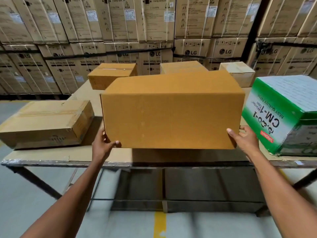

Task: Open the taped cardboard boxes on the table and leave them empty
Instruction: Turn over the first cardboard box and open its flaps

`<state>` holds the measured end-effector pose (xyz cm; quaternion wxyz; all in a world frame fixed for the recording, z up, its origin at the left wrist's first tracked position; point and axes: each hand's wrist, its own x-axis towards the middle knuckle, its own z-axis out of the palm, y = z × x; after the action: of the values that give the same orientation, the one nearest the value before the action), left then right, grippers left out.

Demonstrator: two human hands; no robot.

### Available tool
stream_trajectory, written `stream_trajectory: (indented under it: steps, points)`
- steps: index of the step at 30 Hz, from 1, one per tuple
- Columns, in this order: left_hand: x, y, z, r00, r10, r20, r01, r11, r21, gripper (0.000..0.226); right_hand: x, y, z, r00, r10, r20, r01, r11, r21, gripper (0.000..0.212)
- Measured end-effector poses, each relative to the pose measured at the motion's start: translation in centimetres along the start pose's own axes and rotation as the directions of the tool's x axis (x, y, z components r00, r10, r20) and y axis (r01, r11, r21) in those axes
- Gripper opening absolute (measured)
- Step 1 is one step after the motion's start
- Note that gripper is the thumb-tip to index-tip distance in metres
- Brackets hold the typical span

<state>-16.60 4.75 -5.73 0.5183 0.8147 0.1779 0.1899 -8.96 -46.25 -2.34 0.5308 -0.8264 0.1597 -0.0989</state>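
Stacked washing-machine cartons [154,31] fill the background wall from edge to edge, printed with LG logos and bound with straps. In front of them stands a metal-framed table [51,155] whose top is covered with flat cardboard sheet.

A plain brown cardboard box [171,114] occupies the centre of the view, held at the near edge of the table with its long side facing the camera. Its lower edge is clear of the tabletop, and a shadow lies directly beneath it. No tape is visible on the faces shown.

The left hand [103,143] grips the lower left corner: the thumb lies across the front face, and the fingers wrap behind the left end (only partly visible). The right hand [243,138] grips the lower right corner in the same manner, thumb pressed on the front face, fingers curled round the right end.

To the left, a flatter taped box [46,122] rests on the table, just beside the held box, with clear tape along its top seam. To the right, a green and white tape carton [281,114] marked CM-1 stands at the table edge, close to the right hand. Behind, a small brown taped box [111,74], a pale carton [181,67] and a small whitish box [238,74] sit at the far side.
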Motion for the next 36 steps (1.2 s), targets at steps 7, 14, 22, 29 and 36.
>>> stream_trajectory:
  steps: [7,14,22,29,36]
  points:
    - [-0.1,-5.8,1.9,0.974,-0.219,0.062,0.216,0.975,0.053,0.037,-1.0,4.2,2.9,0.985,0.168,0.037,-0.165,0.983,-0.08,0.049]
    - [0.2,-7.6,3.8,0.926,-0.36,0.117,0.344,0.929,0.136,0.042,-1.7,6.3,5.4,0.967,0.256,0.014,-0.253,0.96,-0.118,0.038]
    - [0.1,-4.7,2.9,0.971,-0.159,0.18,0.205,0.937,-0.282,0.058,-0.7,3.3,4.1,0.997,0.078,0.027,-0.082,0.952,0.294,0.047]
    - [3.6,-1.0,1.4,0.999,-0.035,0.008,0.036,0.953,-0.3,0.056,2.5,-0.4,3.5,0.999,-0.025,-0.024,0.027,0.994,0.105,0.06]
    - [3.6,-1.5,2.0,0.999,-0.044,0.008,0.044,0.955,-0.293,0.058,1.8,0.1,3.2,0.999,-0.006,-0.05,0.009,0.999,0.042,0.063]
